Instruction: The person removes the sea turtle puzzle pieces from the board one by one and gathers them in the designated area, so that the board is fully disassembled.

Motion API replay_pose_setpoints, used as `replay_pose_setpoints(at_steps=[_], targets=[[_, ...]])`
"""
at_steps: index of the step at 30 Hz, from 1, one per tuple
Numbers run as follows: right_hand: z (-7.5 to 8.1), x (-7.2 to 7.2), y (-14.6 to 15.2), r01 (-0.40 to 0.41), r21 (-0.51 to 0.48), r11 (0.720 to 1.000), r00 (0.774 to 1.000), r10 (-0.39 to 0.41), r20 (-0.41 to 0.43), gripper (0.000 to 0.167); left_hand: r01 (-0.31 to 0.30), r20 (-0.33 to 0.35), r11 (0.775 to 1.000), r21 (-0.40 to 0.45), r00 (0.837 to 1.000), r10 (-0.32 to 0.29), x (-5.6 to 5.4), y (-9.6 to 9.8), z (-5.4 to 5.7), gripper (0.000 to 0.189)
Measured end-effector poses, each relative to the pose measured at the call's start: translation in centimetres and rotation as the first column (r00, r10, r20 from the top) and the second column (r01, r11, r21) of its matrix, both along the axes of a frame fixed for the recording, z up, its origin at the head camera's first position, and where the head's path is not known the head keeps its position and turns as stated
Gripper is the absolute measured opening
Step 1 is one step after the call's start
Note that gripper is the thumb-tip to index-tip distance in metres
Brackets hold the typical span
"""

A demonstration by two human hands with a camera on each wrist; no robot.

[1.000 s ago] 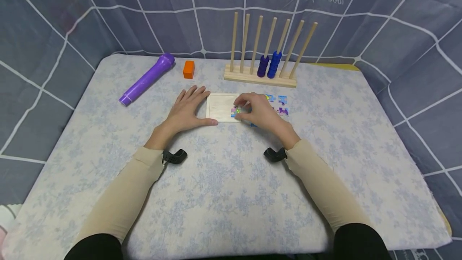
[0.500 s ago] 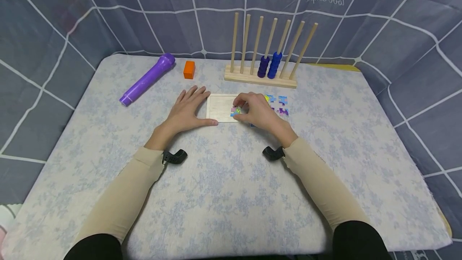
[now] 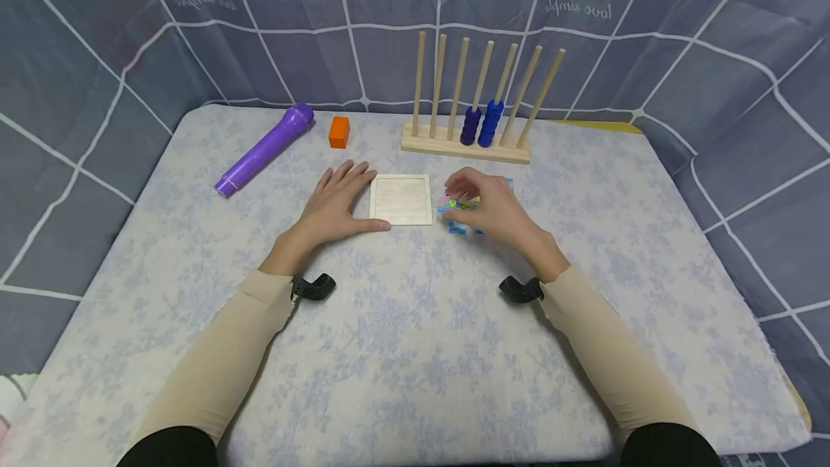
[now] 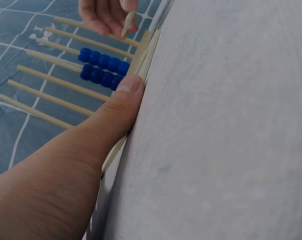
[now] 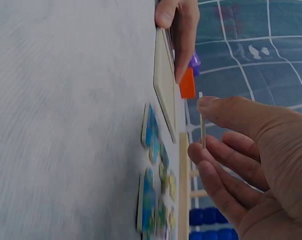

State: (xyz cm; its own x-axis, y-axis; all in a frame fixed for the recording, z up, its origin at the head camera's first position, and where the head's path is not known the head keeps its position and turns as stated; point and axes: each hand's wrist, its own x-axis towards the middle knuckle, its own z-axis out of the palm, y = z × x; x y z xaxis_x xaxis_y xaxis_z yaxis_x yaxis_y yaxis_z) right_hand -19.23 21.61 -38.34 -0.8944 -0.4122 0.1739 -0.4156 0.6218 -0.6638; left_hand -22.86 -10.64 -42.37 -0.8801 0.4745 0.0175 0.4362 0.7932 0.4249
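A shallow wooden puzzle tray [image 3: 402, 199] lies in the middle of the table, bare inside. My left hand [image 3: 332, 202] rests at its left side with fingers spread, the thumb against the near edge. To the right of the tray, my right hand [image 3: 498, 209] pinches a puzzle piece [image 5: 202, 125] between thumb and fingers, seen edge-on and raised off the table in the right wrist view. Below and beside that hand lie several loose puzzle pieces [image 3: 457, 228] with blue on them, mostly hidden by it in the head view.
Behind the tray stands a wooden peg rack [image 3: 465, 150] with blue and dark blue beads on two of its rods. An orange block [image 3: 339, 132] and a purple tube [image 3: 264, 151] lie at the back left. A patterned cloth [image 3: 415, 352] covers the table.
My right hand has moved right, off the tray, with the puzzle piece, leaving the tray uncovered. The left hand stays in place. The head view has tilted slightly.
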Motion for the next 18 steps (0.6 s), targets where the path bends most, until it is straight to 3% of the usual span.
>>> replay_pose_setpoints(at_steps=[12, 18], targets=[[0.3, 2.7, 6.3, 0.051, 0.022, 0.998, 0.998, -0.050, -0.041, 0.041, 0.005, 0.000, 1.000, -0.019, 1.000, -0.005, 0.0, -0.1, -0.3, 0.112], [-0.3, 3.7, 8.3, 0.093, 0.023, 0.995, 0.995, -0.092, -0.049, 0.039, 0.006, -0.002, 1.000, -0.017, 1.000, -0.007, -0.2, -0.2, -0.4, 0.112]])
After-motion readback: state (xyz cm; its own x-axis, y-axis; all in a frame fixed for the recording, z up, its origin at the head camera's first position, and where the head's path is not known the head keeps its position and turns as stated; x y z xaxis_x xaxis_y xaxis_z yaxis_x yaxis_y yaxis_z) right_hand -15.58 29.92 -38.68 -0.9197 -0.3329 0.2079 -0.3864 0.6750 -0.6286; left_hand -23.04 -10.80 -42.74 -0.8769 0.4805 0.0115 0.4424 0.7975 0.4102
